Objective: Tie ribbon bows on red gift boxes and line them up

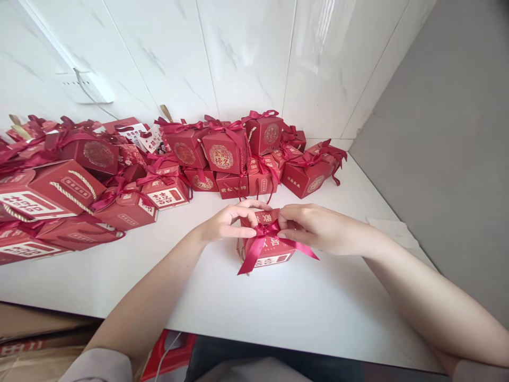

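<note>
Your left hand point(228, 223) and right hand point(312, 227) pinch the bow point(267, 230) on the box point(273, 246) near centre. It looks formed, perhaps not fully tightened; upper-centre boxes point(225, 153) are already tied.

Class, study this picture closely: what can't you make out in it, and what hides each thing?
All in the head view:
- Near box: lettering partly covered by the ribbon bow and right hand; finest print too small to read.
- Right hand: outer fingers hidden behind the hand itself.
- Leftmost large box: cut off by the left edge.
- Red object below the table: cut off by the bottom edge.
</note>
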Available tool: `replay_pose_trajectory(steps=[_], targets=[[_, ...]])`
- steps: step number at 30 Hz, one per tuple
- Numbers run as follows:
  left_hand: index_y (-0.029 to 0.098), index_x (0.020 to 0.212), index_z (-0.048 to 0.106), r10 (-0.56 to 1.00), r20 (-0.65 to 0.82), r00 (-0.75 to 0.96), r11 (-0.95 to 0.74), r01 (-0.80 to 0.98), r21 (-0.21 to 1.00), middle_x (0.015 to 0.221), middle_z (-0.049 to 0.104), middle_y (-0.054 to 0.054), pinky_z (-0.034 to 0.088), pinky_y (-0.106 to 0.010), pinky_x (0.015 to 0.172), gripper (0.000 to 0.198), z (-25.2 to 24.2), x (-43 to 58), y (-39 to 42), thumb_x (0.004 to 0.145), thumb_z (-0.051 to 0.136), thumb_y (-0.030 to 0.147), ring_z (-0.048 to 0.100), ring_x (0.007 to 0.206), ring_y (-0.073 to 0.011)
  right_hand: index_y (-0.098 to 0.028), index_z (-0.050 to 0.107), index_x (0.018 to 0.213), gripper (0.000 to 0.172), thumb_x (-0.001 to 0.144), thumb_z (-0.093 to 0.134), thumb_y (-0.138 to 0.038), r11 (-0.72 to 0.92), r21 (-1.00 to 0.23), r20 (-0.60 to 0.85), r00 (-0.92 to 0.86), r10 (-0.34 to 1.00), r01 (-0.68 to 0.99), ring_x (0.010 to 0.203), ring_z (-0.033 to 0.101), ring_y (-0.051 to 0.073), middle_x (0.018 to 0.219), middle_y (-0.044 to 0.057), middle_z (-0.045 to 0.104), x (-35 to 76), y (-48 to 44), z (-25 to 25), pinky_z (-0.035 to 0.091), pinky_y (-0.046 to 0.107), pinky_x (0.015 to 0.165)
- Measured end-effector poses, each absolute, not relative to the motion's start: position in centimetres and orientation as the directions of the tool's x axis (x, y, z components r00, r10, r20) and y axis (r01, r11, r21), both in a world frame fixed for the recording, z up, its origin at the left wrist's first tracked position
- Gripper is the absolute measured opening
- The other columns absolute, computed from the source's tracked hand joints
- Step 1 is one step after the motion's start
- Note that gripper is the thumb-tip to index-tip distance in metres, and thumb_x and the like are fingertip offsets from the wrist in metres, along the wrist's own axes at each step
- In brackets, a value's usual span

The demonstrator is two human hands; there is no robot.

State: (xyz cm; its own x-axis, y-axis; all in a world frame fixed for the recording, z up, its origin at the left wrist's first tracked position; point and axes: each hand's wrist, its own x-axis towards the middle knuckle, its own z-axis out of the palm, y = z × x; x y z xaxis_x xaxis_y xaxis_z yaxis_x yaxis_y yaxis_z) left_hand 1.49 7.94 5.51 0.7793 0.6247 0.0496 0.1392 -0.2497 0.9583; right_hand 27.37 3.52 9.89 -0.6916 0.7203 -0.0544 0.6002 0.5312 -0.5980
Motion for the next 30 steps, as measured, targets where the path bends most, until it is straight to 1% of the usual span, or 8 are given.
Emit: replay_pose_trajectory(steps=[6,11,14,16,19,22,26,30], targets=[[0.015,0.061,0.062,0.649,0.104,0.753,-0.108,-0.044,0.993,0.139,0.054,-0.011,0.031,-0.050,0.113,0.029,4.8,1.4,8.1,0.080,0.072,0.035,0.044,0.136,-0.0358,-0.023,0.040,0.079,0.023,0.099,0.046,-0.031,0.418,-0.736,-0.072,-0.675,0.734,0.533,0.057,0.042,0.011,0.069,-0.005,0.051,27.5,3.3,10.3,0.034,0.025,0.054],[0.015,0.061,0.059,0.677,0.130,0.724,-0.055,-0.126,0.990,0.138,0.057,-0.012,0.031,-0.050,0.113,0.034,4.3,1.7,8.0,0.084,0.067,0.038,0.043,0.138,-0.0349,-0.024,0.045,0.090,0.014,0.100,0.046,-0.034,0.300,-0.836,-0.075,-0.637,0.767,0.460,0.056,0.044,0.010,0.068,-0.006,0.051,27.4,3.3,10.3,0.036,0.023,0.054],[0.016,0.061,0.054,0.687,0.104,0.719,-0.065,-0.083,0.994,0.135,0.059,-0.012,0.033,-0.048,0.111,0.038,4.4,1.8,7.9,0.087,0.062,0.042,0.048,0.132,-0.0332,-0.025,0.050,0.098,0.012,0.101,0.043,-0.035,0.307,-0.835,-0.073,-0.644,0.761,0.457,0.057,0.045,0.010,0.071,-0.005,0.054,27.3,3.2,10.3,0.038,0.023,0.055],[0.015,0.061,0.052,0.657,0.072,0.750,-0.104,-0.003,0.995,0.137,0.057,-0.012,0.035,-0.046,0.109,0.038,4.6,1.7,8.0,0.083,0.068,0.043,0.049,0.130,-0.0332,-0.025,0.052,0.101,0.013,0.101,0.043,-0.035,0.327,-0.826,-0.073,-0.661,0.747,0.460,0.058,0.045,0.010,0.072,-0.005,0.055,27.3,3.1,10.4,0.038,0.023,0.055],[0.015,0.061,0.056,0.621,0.032,0.783,-0.158,0.086,0.984,0.142,0.053,-0.010,0.039,-0.044,0.105,0.034,4.8,1.5,8.0,0.074,0.078,0.038,0.051,0.127,-0.0326,-0.025,0.052,0.099,0.011,0.098,0.051,-0.035,0.354,-0.808,-0.075,-0.679,0.730,0.470,0.054,0.042,0.010,0.064,-0.007,0.050,27.4,3.0,10.6,0.034,0.023,0.052],[0.014,0.059,0.059,0.620,0.031,0.784,-0.145,0.076,0.987,0.141,0.053,-0.009,0.039,-0.044,0.105,0.032,4.7,1.4,8.1,0.077,0.075,0.035,0.056,0.122,-0.0304,-0.024,0.052,0.100,0.011,0.093,0.058,-0.030,0.355,-0.795,-0.108,-0.692,0.714,0.491,0.051,0.039,0.009,0.059,-0.009,0.045,27.4,3.0,10.8,0.030,0.022,0.049],[0.014,0.056,0.056,0.629,0.052,0.776,-0.123,0.033,0.992,0.136,0.056,-0.010,0.039,-0.045,0.106,0.036,4.5,1.5,8.0,0.080,0.072,0.035,0.057,0.121,-0.0307,-0.027,0.052,0.114,0.026,0.090,0.057,-0.021,0.362,-0.776,-0.175,-0.727,0.664,0.517,0.050,0.037,0.009,0.060,-0.009,0.046,27.4,3.1,10.7,0.027,0.023,0.048],[0.014,0.056,0.052,0.649,0.054,0.759,-0.134,0.044,0.990,0.132,0.060,-0.011,0.037,-0.046,0.107,0.039,4.7,1.7,7.8,0.081,0.070,0.037,0.056,0.122,-0.0318,-0.027,0.048,0.125,0.038,0.088,0.055,-0.017,0.399,-0.754,-0.174,-0.745,0.644,0.521,0.050,0.033,0.010,0.061,-0.010,0.043,27.3,3.2,10.4,0.028,0.023,0.048]])
